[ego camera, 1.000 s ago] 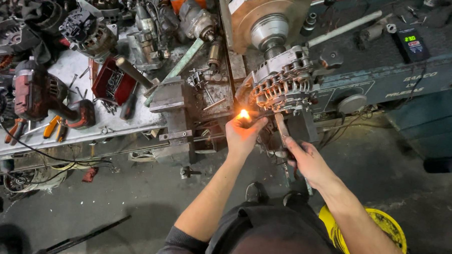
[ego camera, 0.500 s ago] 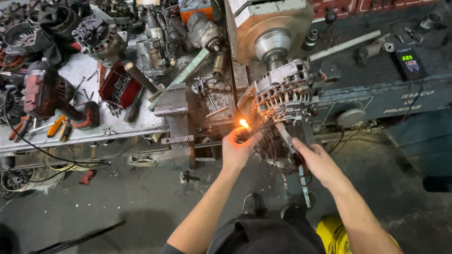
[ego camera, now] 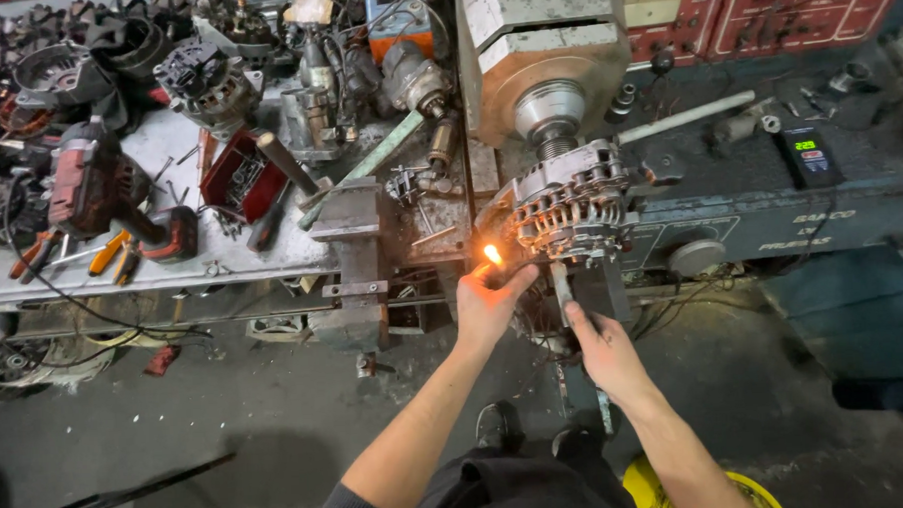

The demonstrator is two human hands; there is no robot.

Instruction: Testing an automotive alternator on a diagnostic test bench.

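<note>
A silver alternator [ego camera: 570, 205] is mounted on the grey test bench machine [ego camera: 545, 65]. My left hand [ego camera: 488, 305] is closed on a small test lamp whose bulb [ego camera: 493, 254] glows orange just left of the alternator. My right hand [ego camera: 600, 347] grips a grey metal lever [ego camera: 561, 288] that hangs below the alternator. Both forearms reach up from the bottom of the head view. What the lamp's tip touches is hidden by glare.
A metal workbench [ego camera: 172, 264] at left carries a red power drill [ego camera: 89, 187], a red parts tray [ego camera: 234, 176], pliers, a vise [ego camera: 356, 227] and several old alternators. A small meter with a green display [ego camera: 806, 153] lies on the machine bed. A yellow bucket [ego camera: 750, 494] stands by my feet.
Both hands stay at the alternator, the lamp still lit. The view has tilted slightly, so the bench and hands sit a little higher and further right in frame.
</note>
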